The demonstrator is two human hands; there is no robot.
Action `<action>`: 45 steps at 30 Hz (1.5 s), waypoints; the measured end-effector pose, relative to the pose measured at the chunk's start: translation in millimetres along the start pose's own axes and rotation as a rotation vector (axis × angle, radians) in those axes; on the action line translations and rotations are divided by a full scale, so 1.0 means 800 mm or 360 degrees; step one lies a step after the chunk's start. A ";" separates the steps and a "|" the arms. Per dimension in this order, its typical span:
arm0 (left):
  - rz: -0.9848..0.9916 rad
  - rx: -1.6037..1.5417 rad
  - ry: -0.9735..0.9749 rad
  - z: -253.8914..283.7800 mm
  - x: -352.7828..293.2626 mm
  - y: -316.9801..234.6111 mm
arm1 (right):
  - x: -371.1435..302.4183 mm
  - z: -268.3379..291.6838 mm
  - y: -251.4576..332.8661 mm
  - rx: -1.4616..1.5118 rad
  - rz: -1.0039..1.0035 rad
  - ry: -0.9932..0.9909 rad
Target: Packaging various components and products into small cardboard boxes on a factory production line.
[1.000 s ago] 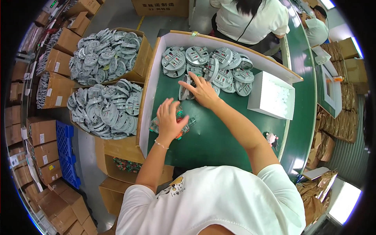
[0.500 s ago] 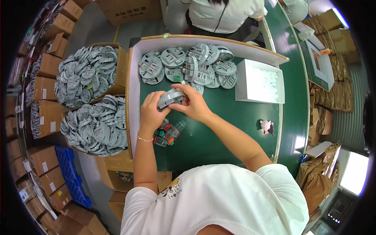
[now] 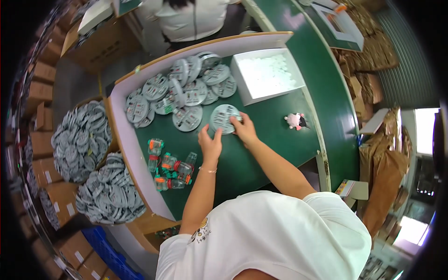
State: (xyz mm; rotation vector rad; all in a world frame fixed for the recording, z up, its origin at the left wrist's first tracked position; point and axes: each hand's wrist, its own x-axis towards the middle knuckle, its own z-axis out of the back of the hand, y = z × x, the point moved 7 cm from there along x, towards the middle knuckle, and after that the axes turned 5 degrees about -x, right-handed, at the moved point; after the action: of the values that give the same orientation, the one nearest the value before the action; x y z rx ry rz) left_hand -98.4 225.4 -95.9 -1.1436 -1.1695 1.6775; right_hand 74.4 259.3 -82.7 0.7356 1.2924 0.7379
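Observation:
A round grey plastic housing [image 3: 224,117], its slotted side with small parts facing up, is over the green tabletop in front of me. My right hand [image 3: 245,129] grips its right edge, thumb and fingers on the rim. Beside its lower left edge is my left hand [image 3: 211,143], fingers apart and holding nothing. Just beyond, a heap of similar grey housings [image 3: 187,117] lies along the far left of the table. Several small clear plastic pieces with red, green and orange parts [image 3: 171,163] lie to the left of my left hand.
An open white box [image 3: 254,97] of small white pieces stands at the far right. Near the right edge lies a small pink-and-white figure [image 3: 294,121]. Low walls [image 3: 135,163] border the table's left and far sides. Cartons full of grey housings [image 3: 81,140] stand left; another person [image 3: 193,21] sits beyond.
The grey housing has gone from upright between both hands to face-up, farther right in the scene. My left hand has come off it. The whole view has turned and shifted.

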 end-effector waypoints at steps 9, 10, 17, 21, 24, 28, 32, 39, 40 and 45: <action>0.0433 -0.0312 0.0225 -0.038 -0.033 0.037 | -0.047 0.100 0.011 -0.0452 0.0659 -0.0038; 0.0417 -0.0326 0.0307 -0.043 -0.041 0.025 | -0.075 0.122 0.021 -0.0482 0.0622 -0.0024; 0.0373 -0.0118 0.1139 -0.253 -0.149 -0.067 | -0.257 0.421 0.004 -0.0251 0.0704 -0.0621; 0.0258 -0.0089 0.1497 -0.401 -0.228 -0.104 | -0.415 0.631 0.015 -0.0157 0.0753 -0.1254; 0.0030 -0.0006 0.1708 -0.524 -0.300 -0.142 | -0.561 0.771 -0.006 -0.0044 0.1008 -0.1852; -0.0354 -0.0164 0.2106 -0.688 -0.467 -0.235 | -0.759 0.879 -0.039 -0.0166 0.0947 -0.2539; -0.0989 -0.0171 0.2442 -0.782 -0.659 -0.350 | -0.909 0.953 -0.023 -0.0759 0.0919 -0.3011; -0.2589 -0.0177 0.2112 -0.835 -0.855 -0.488 | -0.930 1.161 0.079 -0.1498 0.0718 -0.3004; -0.2682 -0.0047 0.2063 -0.849 -0.867 -0.491 | -0.912 1.197 0.090 -0.1567 0.0645 -0.2900; -0.2787 0.0560 0.2424 -0.907 -0.854 -0.403 | -0.736 1.355 0.074 -0.1932 0.0277 -0.2081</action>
State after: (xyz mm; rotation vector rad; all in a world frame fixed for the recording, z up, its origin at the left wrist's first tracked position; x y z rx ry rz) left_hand 824.3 -132.6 248.1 -0.4048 -0.3334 -0.4444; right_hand 1069.9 -258.9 432.7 0.1612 -0.4639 0.7736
